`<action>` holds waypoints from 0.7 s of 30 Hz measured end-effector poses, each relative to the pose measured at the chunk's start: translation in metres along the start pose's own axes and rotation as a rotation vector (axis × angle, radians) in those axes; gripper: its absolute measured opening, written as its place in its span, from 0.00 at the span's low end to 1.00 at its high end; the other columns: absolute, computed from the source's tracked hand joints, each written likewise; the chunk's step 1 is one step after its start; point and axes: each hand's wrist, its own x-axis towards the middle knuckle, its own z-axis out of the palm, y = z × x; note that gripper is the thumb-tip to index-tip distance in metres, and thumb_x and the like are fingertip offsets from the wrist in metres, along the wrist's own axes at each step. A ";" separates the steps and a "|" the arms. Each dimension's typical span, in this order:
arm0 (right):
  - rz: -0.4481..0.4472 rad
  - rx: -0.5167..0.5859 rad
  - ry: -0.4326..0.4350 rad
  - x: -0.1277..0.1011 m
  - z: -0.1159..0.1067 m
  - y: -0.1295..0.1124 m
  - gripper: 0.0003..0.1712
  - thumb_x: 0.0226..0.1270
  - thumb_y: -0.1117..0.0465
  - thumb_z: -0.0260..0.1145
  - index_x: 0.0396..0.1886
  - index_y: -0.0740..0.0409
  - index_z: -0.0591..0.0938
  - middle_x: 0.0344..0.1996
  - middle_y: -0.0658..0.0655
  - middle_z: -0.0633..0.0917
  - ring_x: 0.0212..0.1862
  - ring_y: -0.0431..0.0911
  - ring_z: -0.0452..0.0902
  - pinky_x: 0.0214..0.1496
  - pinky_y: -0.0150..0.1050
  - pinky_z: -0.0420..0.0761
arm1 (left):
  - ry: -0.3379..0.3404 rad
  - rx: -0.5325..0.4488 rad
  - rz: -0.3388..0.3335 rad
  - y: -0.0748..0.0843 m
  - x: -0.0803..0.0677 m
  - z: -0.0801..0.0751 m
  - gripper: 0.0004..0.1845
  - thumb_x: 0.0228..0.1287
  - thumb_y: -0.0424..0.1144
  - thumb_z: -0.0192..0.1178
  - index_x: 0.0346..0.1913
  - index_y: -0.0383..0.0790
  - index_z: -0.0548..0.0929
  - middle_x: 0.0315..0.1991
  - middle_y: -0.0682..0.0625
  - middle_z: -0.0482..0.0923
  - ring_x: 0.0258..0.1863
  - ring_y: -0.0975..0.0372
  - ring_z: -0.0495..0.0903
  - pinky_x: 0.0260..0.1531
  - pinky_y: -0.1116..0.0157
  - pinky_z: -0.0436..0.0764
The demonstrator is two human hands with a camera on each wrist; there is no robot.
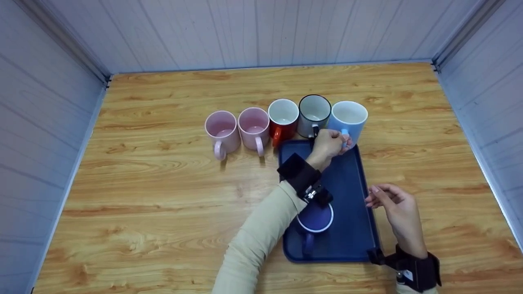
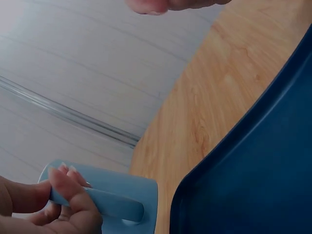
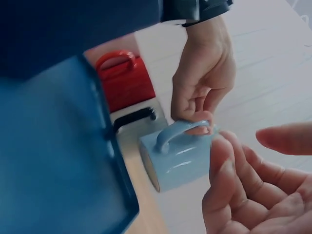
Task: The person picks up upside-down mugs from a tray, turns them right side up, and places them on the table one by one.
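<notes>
My left hand [image 1: 327, 145] pinches the handle of a light blue mug [image 1: 356, 126] with a white inside. In the left wrist view the thumb and fingers close on the upper part of that handle [image 2: 119, 204]. The mug stands upright at the right end of a row, just past the far edge of a dark blue tray [image 1: 347, 183]. My right hand [image 1: 398, 212] hovers beside the tray's right edge with relaxed fingers and holds nothing. On the near part of the tray sits a dark blue-purple mug [image 1: 316, 218], partly hidden by my left wrist.
Left of the light blue mug stand a grey-white mug [image 1: 306, 123] with black rim and handle, a red mug [image 1: 286, 130] and two pink mugs [image 1: 231, 139] [image 1: 250, 139]. Their handles face me. Pale panel walls [image 1: 237, 36] enclose the wooden table [image 1: 163, 204].
</notes>
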 end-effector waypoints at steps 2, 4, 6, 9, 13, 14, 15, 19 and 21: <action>-0.002 -0.093 -0.001 -0.002 0.008 -0.012 0.10 0.63 0.70 0.60 0.39 0.77 0.77 0.23 0.65 0.81 0.24 0.49 0.79 0.26 0.36 0.79 | 0.003 -0.009 0.002 -0.001 0.002 0.000 0.08 0.62 0.26 0.55 0.29 0.23 0.81 0.18 0.49 0.74 0.17 0.66 0.71 0.18 0.75 0.71; 0.056 -0.191 0.002 -0.005 0.023 -0.038 0.09 0.62 0.72 0.59 0.38 0.77 0.77 0.23 0.64 0.81 0.25 0.46 0.79 0.29 0.35 0.79 | 0.003 -0.013 0.001 -0.001 0.004 0.001 0.08 0.61 0.25 0.54 0.29 0.23 0.81 0.18 0.48 0.74 0.17 0.66 0.72 0.19 0.75 0.72; 0.089 -0.252 -0.019 -0.008 0.030 -0.051 0.09 0.62 0.72 0.59 0.38 0.77 0.77 0.23 0.61 0.82 0.27 0.43 0.79 0.31 0.34 0.79 | 0.001 -0.024 -0.002 -0.001 0.006 0.002 0.08 0.61 0.25 0.54 0.29 0.22 0.81 0.18 0.48 0.74 0.18 0.65 0.72 0.19 0.75 0.72; 0.113 -0.279 -0.040 -0.008 0.030 -0.049 0.09 0.62 0.72 0.59 0.38 0.77 0.78 0.24 0.61 0.82 0.28 0.41 0.79 0.32 0.34 0.79 | -0.004 -0.050 -0.015 -0.002 0.009 0.003 0.08 0.62 0.25 0.53 0.30 0.21 0.81 0.19 0.47 0.75 0.19 0.65 0.73 0.21 0.74 0.75; 0.131 -0.300 -0.046 -0.008 0.029 -0.049 0.09 0.62 0.72 0.59 0.38 0.77 0.77 0.25 0.61 0.82 0.28 0.40 0.79 0.33 0.35 0.79 | -0.003 -0.085 -0.025 -0.002 0.012 0.005 0.08 0.62 0.24 0.53 0.30 0.20 0.80 0.19 0.46 0.74 0.19 0.64 0.74 0.23 0.73 0.77; 0.135 -0.301 -0.047 -0.007 0.029 -0.049 0.09 0.63 0.72 0.59 0.39 0.77 0.77 0.26 0.61 0.82 0.28 0.40 0.79 0.33 0.35 0.79 | 0.001 -0.083 -0.028 -0.002 0.013 0.005 0.08 0.62 0.24 0.53 0.30 0.21 0.80 0.19 0.46 0.74 0.19 0.64 0.74 0.23 0.73 0.77; 0.140 -0.301 -0.048 -0.007 0.029 -0.049 0.09 0.63 0.71 0.59 0.39 0.77 0.77 0.26 0.61 0.82 0.28 0.40 0.79 0.33 0.35 0.79 | 0.003 -0.078 -0.030 -0.003 0.014 0.005 0.08 0.62 0.24 0.53 0.30 0.21 0.80 0.19 0.46 0.75 0.19 0.64 0.74 0.23 0.73 0.77; 0.159 -0.298 -0.051 -0.007 0.029 -0.050 0.10 0.63 0.71 0.59 0.39 0.77 0.77 0.25 0.62 0.82 0.28 0.41 0.79 0.34 0.36 0.79 | 0.010 -0.051 -0.047 -0.004 0.018 0.006 0.08 0.62 0.25 0.53 0.31 0.22 0.80 0.20 0.46 0.76 0.20 0.64 0.75 0.25 0.72 0.78; 0.165 -0.296 -0.051 -0.007 0.029 -0.051 0.10 0.63 0.71 0.59 0.38 0.77 0.77 0.25 0.62 0.82 0.28 0.41 0.79 0.34 0.36 0.79 | 0.011 -0.062 -0.058 -0.004 0.020 0.006 0.07 0.62 0.24 0.53 0.32 0.22 0.80 0.20 0.45 0.76 0.21 0.63 0.76 0.26 0.71 0.79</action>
